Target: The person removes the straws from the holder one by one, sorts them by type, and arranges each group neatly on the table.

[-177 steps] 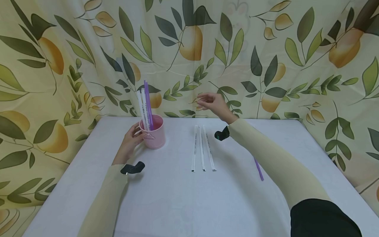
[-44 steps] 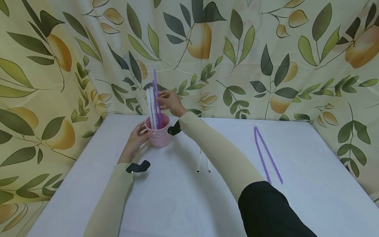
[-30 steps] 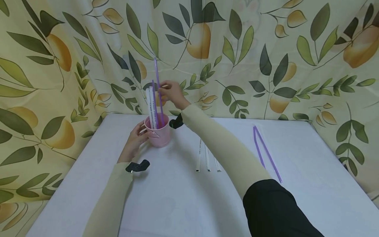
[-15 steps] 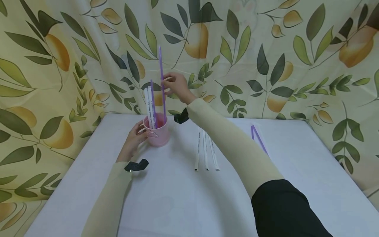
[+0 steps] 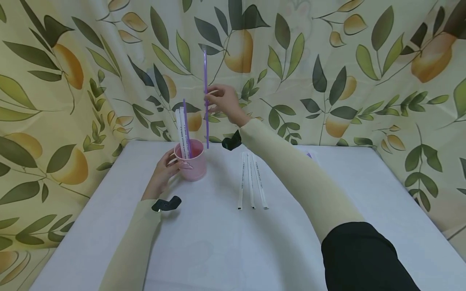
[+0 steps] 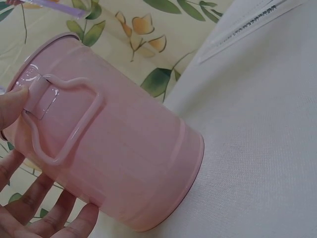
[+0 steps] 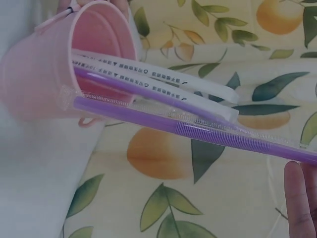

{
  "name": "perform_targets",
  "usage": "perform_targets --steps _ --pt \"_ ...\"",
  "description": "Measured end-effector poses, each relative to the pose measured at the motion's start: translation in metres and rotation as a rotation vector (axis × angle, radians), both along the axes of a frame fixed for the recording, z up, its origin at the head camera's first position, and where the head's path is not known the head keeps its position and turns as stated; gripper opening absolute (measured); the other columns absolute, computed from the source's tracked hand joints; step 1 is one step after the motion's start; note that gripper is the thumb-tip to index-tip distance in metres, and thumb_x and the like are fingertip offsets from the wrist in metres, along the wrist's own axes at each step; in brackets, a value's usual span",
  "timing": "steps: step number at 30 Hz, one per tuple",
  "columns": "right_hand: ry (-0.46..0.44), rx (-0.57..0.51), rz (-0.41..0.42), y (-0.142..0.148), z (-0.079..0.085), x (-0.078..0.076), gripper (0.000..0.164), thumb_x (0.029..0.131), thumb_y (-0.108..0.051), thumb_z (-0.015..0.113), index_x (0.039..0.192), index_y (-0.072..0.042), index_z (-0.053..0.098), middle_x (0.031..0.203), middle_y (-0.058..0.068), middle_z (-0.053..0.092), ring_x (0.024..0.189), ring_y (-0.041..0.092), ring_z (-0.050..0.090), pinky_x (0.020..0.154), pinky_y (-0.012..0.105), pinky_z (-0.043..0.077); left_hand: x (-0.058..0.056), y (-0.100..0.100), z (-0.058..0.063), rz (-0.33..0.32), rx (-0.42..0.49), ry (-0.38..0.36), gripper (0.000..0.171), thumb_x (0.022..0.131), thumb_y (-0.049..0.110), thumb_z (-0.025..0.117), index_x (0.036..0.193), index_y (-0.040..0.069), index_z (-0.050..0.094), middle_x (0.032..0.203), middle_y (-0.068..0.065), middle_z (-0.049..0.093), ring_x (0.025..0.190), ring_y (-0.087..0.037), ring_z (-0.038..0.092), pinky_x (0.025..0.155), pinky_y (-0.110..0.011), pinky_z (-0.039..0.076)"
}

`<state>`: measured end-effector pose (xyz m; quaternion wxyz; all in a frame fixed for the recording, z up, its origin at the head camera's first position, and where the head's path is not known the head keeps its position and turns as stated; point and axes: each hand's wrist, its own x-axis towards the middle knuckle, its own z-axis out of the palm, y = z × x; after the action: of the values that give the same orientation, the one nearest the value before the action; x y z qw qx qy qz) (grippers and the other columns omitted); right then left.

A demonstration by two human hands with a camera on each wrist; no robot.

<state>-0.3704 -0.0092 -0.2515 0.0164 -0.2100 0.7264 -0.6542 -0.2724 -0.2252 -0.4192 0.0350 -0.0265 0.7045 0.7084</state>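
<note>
My left hand (image 5: 160, 176) grips a small pink bucket (image 5: 194, 167) near its rim, thumb by the side handle in the left wrist view. Between thumb and fingers of my right hand (image 5: 228, 105) is a purple straw (image 5: 206, 72) in a clear wrapper, held upright. Its lower end hangs just right of the bucket's rim. Inside the bucket lean white paper-wrapped straws (image 5: 181, 129) and another purple straw (image 5: 186, 121). Their lower ends are hidden by the bucket wall.
Three white wrapped straws (image 5: 251, 182) lie side by side on the white table (image 5: 204, 242). A purple straw tip (image 5: 309, 155) peeks out behind the right forearm, which hides the rest. A fruit-patterned curtain (image 5: 291, 81) hangs along the table's back edge.
My right hand has drawn the purple straw up out of the bucket and moved right. Its forearm now covers most of the purple straws on the table. My left hand stays on the bucket.
</note>
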Motion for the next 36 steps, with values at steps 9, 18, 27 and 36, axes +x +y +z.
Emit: perform_targets --steps 9,18,27,36 --pt "0.008 0.059 0.023 0.025 -0.012 0.010 0.020 0.091 -0.006 0.058 0.108 0.003 0.062 0.098 0.017 0.065 0.087 0.026 0.067 0.079 0.045 0.058 0.001 0.001 0.001 0.011 -0.003 -0.012 0.071 0.092 0.008 0.056 0.151 0.017 0.018 0.155 -0.014 0.022 0.140 -0.031 0.030 0.115 -0.043 0.032" --pt "-0.042 0.099 0.048 0.046 -0.026 0.027 0.022 0.091 -0.006 0.058 0.111 0.002 0.063 0.103 0.019 0.067 0.097 0.034 0.066 0.076 0.040 0.060 0.001 0.001 0.001 0.017 -0.010 -0.024 0.071 0.093 0.008 0.056 0.151 0.019 0.017 0.156 -0.013 0.021 0.140 -0.031 0.029 0.115 -0.044 0.032" --pt "-0.077 0.135 0.070 0.075 -0.040 0.046 0.025 0.091 -0.005 0.058 0.114 0.004 0.062 0.104 0.020 0.068 0.089 0.024 0.069 0.078 0.039 0.059 0.000 0.002 -0.001 0.016 -0.022 -0.025 0.071 0.092 0.011 0.057 0.151 0.019 0.018 0.156 -0.013 0.021 0.140 -0.031 0.030 0.114 -0.042 0.033" --pt "-0.056 0.127 0.109 0.108 -0.046 0.062 0.031 0.090 -0.006 0.060 0.118 0.008 0.059 0.088 -0.003 0.069 0.082 0.011 0.069 0.076 0.039 0.059 0.001 0.003 0.001 0.030 -0.019 -0.038 0.071 0.092 0.009 0.057 0.151 0.020 0.019 0.156 -0.013 0.021 0.140 -0.031 0.030 0.114 -0.043 0.033"
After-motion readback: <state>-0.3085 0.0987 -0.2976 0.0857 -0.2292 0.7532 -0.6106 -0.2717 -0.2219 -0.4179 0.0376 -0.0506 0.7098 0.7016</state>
